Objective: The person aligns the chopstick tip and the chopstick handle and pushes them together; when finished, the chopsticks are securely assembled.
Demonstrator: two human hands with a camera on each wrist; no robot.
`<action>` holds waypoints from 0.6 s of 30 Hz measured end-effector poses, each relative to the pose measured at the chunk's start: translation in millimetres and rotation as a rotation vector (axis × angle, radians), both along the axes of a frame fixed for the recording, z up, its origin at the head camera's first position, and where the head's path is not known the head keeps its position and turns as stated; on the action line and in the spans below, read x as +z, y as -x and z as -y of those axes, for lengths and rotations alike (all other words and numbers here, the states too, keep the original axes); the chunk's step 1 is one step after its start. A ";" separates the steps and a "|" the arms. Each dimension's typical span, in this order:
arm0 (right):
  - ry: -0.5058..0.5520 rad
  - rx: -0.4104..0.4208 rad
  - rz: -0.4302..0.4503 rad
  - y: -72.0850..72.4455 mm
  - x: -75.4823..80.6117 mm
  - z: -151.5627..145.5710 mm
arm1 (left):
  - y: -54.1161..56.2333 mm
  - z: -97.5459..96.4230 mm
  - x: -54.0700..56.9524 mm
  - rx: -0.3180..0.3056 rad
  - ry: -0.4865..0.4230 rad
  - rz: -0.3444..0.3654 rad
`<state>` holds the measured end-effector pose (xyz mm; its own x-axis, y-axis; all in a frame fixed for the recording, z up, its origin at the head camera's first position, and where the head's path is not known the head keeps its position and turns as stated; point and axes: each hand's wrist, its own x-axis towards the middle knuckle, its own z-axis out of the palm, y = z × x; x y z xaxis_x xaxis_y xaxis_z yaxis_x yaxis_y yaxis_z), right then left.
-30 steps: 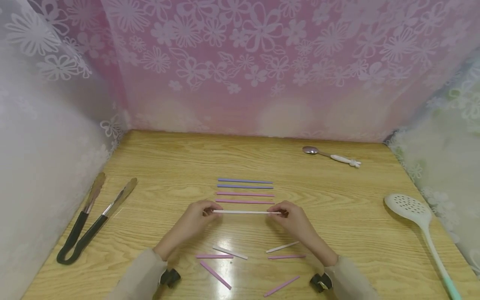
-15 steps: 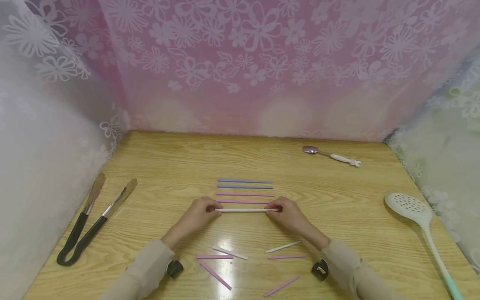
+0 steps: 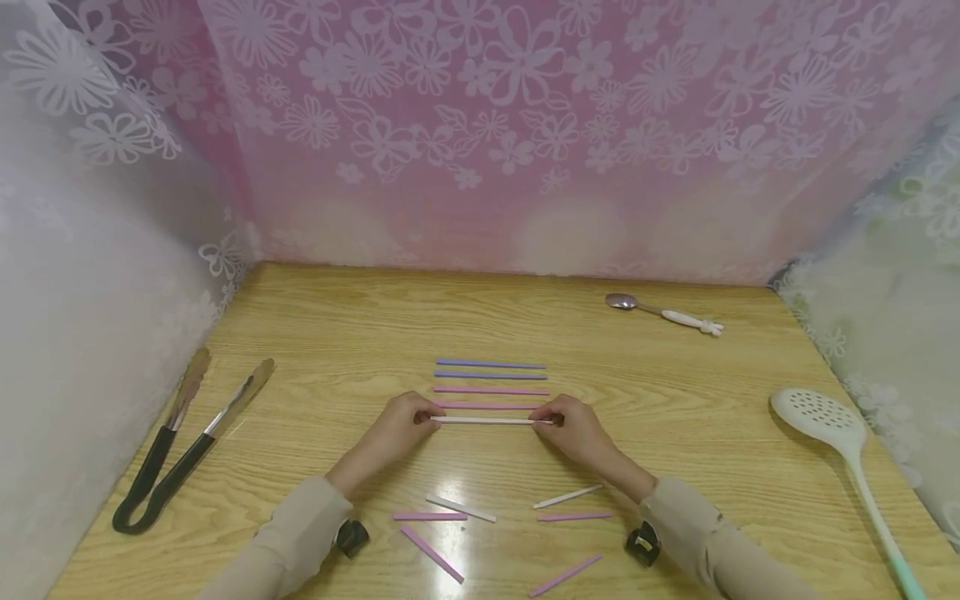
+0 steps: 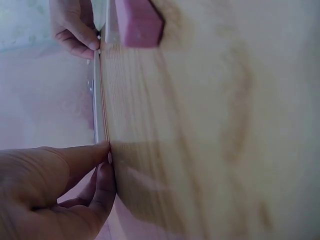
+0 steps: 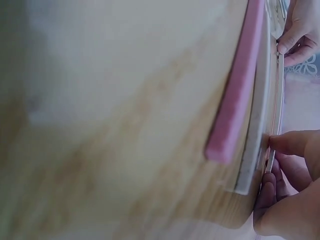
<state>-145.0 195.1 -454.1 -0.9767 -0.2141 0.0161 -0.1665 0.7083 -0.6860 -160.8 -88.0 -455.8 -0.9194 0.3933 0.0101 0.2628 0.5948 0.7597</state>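
A thin white stick (image 3: 483, 421) lies level across the middle of the table, close over its surface. My left hand (image 3: 403, 423) pinches the stick's left end between thumb and fingers, and my right hand (image 3: 576, 427) pinches the right end. Both pinches show up close in the wrist views, where the left fingers (image 4: 103, 185) and right fingers (image 5: 267, 192) are right down at the wood. Just beyond the white stick, parallel to it, lie a pink stick (image 3: 487, 406), a second pink stick (image 3: 491, 390) and two blue sticks (image 3: 491, 376).
Shorter loose sticks lie nearer me: a white one (image 3: 461, 507) and pink ones (image 3: 431, 553) on the left, a white one (image 3: 567, 497) and pink ones (image 3: 566, 575) on the right. Tongs (image 3: 180, 467) lie left, a slotted spoon (image 3: 825, 421) right, a small spoon (image 3: 678, 317) at the back.
Both hands have moved slightly away from me with the white stick, bringing it closer to the nearest pink stick. In the last half second they have hardly moved.
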 end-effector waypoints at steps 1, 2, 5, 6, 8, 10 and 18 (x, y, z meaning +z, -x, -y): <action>0.001 0.000 -0.001 -0.4 0.3 -0.1 | 0.1 -0.4 0.3 0.001 0.000 -0.001; 0.003 0.000 0.000 -0.7 0.6 -0.1 | 0.1 -0.7 0.5 0.002 0.001 0.002; 0.006 -0.002 0.000 -1.2 1.5 0.0 | -0.1 -1.4 1.9 0.010 0.007 0.007; 0.006 -0.002 -0.002 -1.3 1.6 0.1 | -0.1 -1.5 2.2 0.012 0.010 0.007; 0.004 -0.003 -0.006 -1.3 1.6 0.1 | -0.2 -1.8 2.7 0.015 0.012 0.008; 0.003 -0.003 -0.010 -1.6 1.5 0.1 | -0.4 -2.1 3.3 0.015 0.012 0.005; 0.028 -0.019 0.001 -5.0 4.8 -0.8 | -2.6 1.8 2.7 0.018 -0.019 0.006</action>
<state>-140.0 195.9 -449.3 -0.9806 -0.1950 0.0210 -0.1528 0.6922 -0.7053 -158.2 -89.8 -453.2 -0.9265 0.3762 0.0121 0.2474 0.5846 0.7727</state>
